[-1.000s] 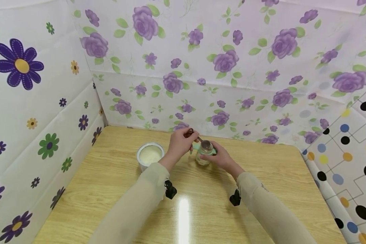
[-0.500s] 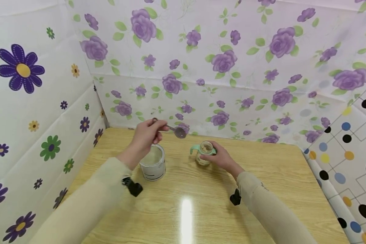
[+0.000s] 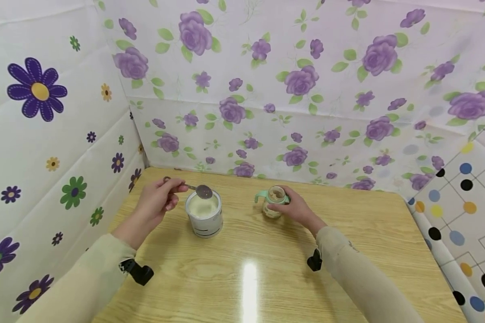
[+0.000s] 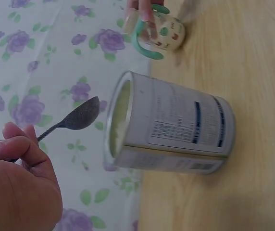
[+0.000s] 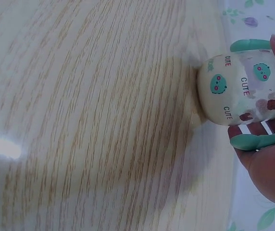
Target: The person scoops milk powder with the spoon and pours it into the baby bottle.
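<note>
My left hand (image 3: 155,200) pinches the handle of a dark spoon (image 3: 204,192). The spoon's bowl hovers over the mouth of an open can (image 3: 208,226) of pale cream powder (image 3: 202,205); in the left wrist view the spoon (image 4: 82,114) is outside the can, just off its rim. My right hand (image 3: 295,207) grips a clear baby bottle (image 3: 272,211) with green handles. The lidless bottle stands upright on the table. "CUTE" and small cartoon faces are printed on the bottle (image 5: 243,89) in the right wrist view, with something pale inside.
The wooden table (image 3: 210,278) ends at a purple-flowered cloth wall (image 3: 275,121) behind the can and bottle. Another patterned cloth (image 3: 60,148) hangs at the left, and a dotted one (image 3: 465,202) at the right.
My left hand has moved left and down with the spoon, from above the bottle to above the can. My right hand keeps its grip on the bottle in the same place.
</note>
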`<state>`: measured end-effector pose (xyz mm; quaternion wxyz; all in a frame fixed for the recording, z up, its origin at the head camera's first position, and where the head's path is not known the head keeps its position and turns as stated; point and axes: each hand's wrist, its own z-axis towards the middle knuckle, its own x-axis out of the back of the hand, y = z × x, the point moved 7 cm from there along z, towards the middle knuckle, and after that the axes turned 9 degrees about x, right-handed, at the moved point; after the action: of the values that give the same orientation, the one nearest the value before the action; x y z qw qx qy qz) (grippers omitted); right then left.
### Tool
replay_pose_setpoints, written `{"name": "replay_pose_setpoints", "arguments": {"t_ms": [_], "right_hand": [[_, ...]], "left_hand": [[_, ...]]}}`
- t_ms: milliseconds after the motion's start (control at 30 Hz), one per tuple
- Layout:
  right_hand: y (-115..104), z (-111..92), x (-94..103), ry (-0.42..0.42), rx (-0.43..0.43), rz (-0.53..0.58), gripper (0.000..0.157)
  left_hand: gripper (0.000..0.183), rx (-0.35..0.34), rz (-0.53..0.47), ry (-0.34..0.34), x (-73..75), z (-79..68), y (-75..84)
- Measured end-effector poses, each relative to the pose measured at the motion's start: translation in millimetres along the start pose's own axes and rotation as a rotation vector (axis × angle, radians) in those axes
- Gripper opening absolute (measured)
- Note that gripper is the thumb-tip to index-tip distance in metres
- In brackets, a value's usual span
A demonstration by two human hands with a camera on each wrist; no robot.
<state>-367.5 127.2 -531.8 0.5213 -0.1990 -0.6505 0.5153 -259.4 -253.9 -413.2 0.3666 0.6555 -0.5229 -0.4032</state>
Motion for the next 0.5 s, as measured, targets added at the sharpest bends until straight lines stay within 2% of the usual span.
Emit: {"name": "replay_pose_setpoints", "arguments": {"t_ms": [267, 500], "right_hand": [[-1, 3, -1.7, -0.03, -0.003, 0.028, 0.07], [-2, 0, -3.4, -0.036, 0.016, 0.023, 0.072]], "left_hand": [[0.028, 0.065, 0.0, 0.044, 11.1, 11.8, -36.4], [0.032, 0.065, 0.035, 0.077, 17.4, 16.0, -51.2]]}}
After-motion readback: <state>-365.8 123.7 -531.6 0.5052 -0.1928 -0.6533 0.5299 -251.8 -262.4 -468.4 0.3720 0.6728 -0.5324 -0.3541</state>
